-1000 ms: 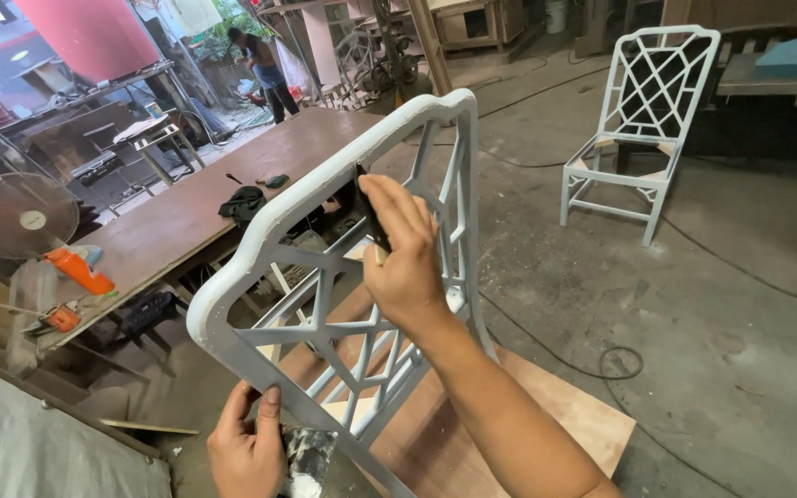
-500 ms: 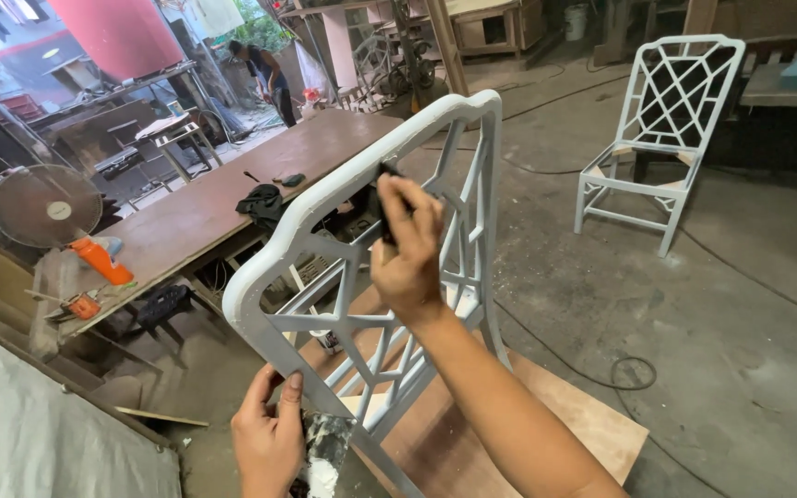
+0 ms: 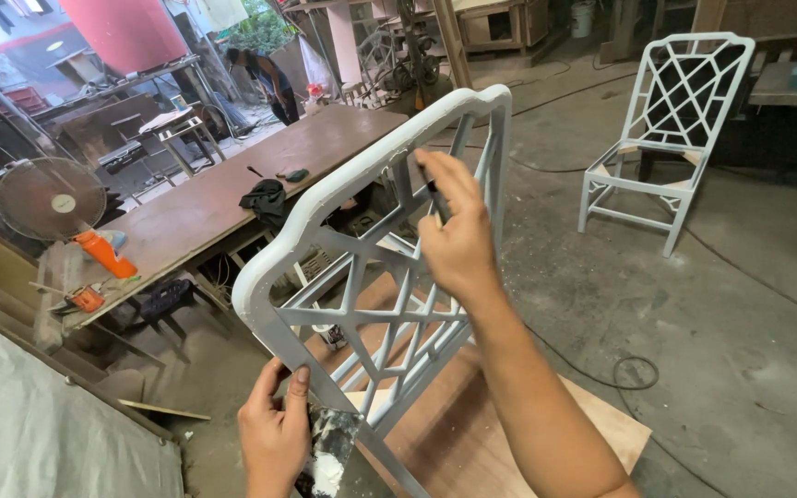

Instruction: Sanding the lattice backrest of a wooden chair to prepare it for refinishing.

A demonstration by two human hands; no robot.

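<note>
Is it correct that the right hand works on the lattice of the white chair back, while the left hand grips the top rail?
Not quite. In the head view the left hand grips a side post of the white chair back, low in the picture, not the top rail. The right hand does work on the lattice.

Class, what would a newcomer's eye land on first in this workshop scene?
The tilted white lattice chair back fills the centre. The right hand presses a small dark tool against its lattice; the left hand grips its lower edge. A matching white chair stands at the upper right.

floor: dusty concrete | long brown table | 1 white chair | fan
</note>
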